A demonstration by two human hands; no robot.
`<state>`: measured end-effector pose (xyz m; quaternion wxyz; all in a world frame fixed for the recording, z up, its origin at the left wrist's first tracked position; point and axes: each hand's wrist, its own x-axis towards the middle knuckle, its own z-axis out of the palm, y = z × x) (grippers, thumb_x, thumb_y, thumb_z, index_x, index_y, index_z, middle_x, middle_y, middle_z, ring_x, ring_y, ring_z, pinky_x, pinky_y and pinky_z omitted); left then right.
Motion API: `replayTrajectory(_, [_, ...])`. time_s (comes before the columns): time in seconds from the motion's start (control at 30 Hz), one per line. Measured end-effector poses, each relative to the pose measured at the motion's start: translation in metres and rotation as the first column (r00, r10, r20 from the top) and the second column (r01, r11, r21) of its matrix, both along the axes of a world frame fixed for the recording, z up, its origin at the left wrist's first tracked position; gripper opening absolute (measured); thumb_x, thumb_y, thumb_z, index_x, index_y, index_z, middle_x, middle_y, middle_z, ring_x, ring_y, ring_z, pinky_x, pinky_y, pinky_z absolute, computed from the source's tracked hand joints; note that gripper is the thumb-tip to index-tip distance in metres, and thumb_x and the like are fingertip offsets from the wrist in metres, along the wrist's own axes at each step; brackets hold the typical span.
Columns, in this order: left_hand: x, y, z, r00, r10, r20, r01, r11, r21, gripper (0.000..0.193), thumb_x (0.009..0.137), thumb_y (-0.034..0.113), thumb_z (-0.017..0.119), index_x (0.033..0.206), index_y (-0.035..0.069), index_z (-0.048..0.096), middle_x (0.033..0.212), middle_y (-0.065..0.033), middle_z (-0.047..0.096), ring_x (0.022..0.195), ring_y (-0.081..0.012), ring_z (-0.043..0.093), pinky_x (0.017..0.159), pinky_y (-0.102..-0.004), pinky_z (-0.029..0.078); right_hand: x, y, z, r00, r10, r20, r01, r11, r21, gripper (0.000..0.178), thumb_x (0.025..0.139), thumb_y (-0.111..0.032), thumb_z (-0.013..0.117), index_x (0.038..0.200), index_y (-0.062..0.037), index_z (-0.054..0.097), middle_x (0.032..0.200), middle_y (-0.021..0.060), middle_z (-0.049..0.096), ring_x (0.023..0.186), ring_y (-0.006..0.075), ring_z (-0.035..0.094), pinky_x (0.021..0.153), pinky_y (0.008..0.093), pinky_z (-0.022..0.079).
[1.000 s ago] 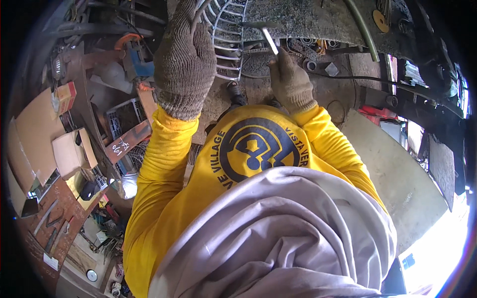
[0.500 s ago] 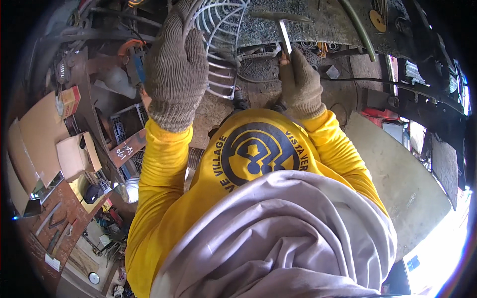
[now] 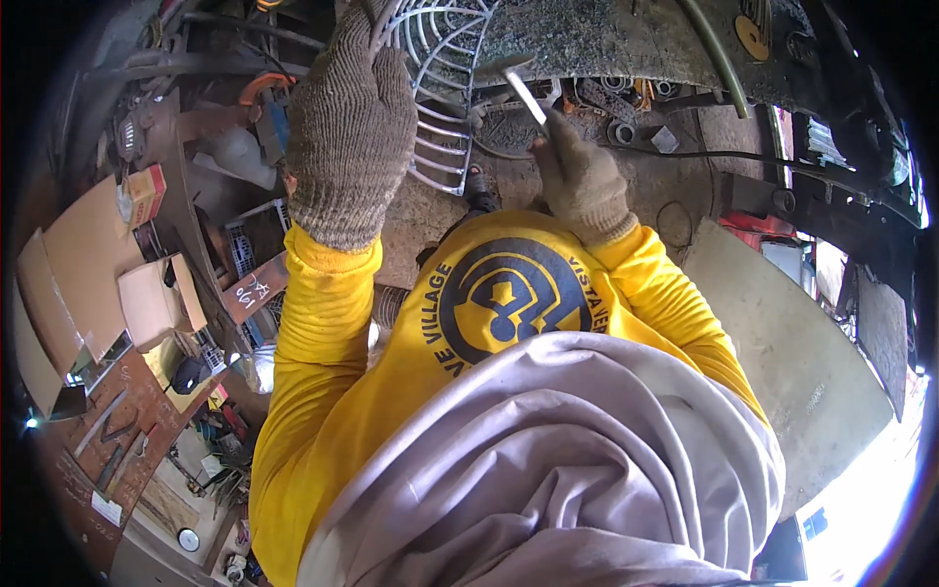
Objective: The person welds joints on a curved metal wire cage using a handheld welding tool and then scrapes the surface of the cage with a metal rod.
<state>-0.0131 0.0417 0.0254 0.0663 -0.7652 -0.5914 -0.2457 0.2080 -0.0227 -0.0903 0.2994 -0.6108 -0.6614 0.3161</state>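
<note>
My left hand (image 3: 354, 142), in a grey-brown knit glove, is closed on the rim of a curved wire grille (image 3: 445, 98) of pale metal bars. The grille hangs at the top centre, just right of that glove. My right hand (image 3: 584, 181), gloved alike, grips a hammer (image 3: 525, 93) by its pale shaft. The hammer's dark head (image 3: 505, 66) stands close to the grille's right edge; whether they touch I cannot tell. Part of the grille's far side is cut off by the upper picture edge, and the left fingers hide where they hold it.
A grimy workbench (image 3: 616, 44) spans the top, with a green-grey pipe (image 3: 712, 54) at its right. Below lie metal rings and a chain. A large pale sheet (image 3: 787, 362) leans at right. Cardboard boxes (image 3: 156, 303) and a brown board with tools (image 3: 117, 430) are at left.
My right hand has swung the hammer left and slightly down, bringing its head nearer the grille. My left hand keeps its hold, with little movement.
</note>
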Motion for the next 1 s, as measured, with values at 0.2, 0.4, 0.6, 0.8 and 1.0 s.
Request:
replayTrajectory(0.2, [-0.009,-0.004,-0.007,0.999,-0.044,0.027,0.044,0.999,-0.003,0.046,0.097,0.025,0.062,0.137,0.004,0.054,0.119,-0.0226,0.066,0.101,-0.0379,0.068,0.088,-0.0419,0.055,-0.005,0.000,0.020,0.997,-0.061,-0.037,0.062,0.998,0.029,0.043,0.097,-0.023,0.062,0.137,-0.0075,0.057,0.089,0.0197,0.071,0.082,0.0323,0.073,0.072,0.0379,0.056])
replayTrajectory(0.4, [-0.011,-0.005,-0.006,0.999,-0.043,-0.007,0.043,0.996,0.073,0.049,0.096,0.029,0.064,0.136,0.002,0.054,0.112,-0.0230,0.067,0.097,-0.0369,0.069,0.084,-0.0417,0.056,-0.006,0.000,0.019,0.987,-0.084,-0.139,0.097,0.991,0.091,0.040,0.098,-0.018,0.062,0.135,-0.0033,0.057,0.084,0.0131,0.070,0.072,0.0231,0.070,0.068,0.0327,0.054])
replayTrajectory(0.6, [-0.004,-0.001,-0.001,1.000,0.012,-0.024,-0.012,1.000,0.007,0.050,0.096,0.030,0.064,0.135,0.000,0.054,0.108,-0.0256,0.068,0.097,-0.0392,0.069,0.084,-0.0437,0.056,-0.006,0.023,0.010,0.999,-0.035,0.033,0.033,0.996,0.081,0.039,0.098,-0.020,0.058,0.136,-0.0095,0.056,0.093,0.0180,0.070,0.079,0.0340,0.070,0.069,0.0413,0.055])
replayTrajectory(0.8, [-0.009,0.014,-0.007,0.993,0.040,-0.109,-0.038,0.999,0.020,0.048,0.095,0.027,0.063,0.134,0.000,0.055,0.109,-0.0281,0.068,0.099,-0.0407,0.068,0.085,-0.0458,0.055,-0.002,0.019,0.034,0.989,-0.090,-0.117,0.101,0.991,0.092,0.041,0.098,-0.022,0.056,0.138,-0.0129,0.054,0.093,0.0188,0.071,0.082,0.0405,0.070,0.069,0.0464,0.055])
replayTrajectory(1.0, [0.007,0.005,-0.001,0.965,0.040,-0.257,-0.021,0.997,0.076,0.045,0.095,0.026,0.063,0.133,0.003,0.057,0.104,-0.0232,0.070,0.093,-0.0377,0.069,0.086,-0.0449,0.055,0.003,0.025,0.002,0.997,-0.071,-0.032,0.074,0.990,0.119,0.040,0.098,-0.022,0.057,0.136,-0.0113,0.055,0.090,0.0200,0.070,0.080,0.0399,0.070,0.066,0.0463,0.055])
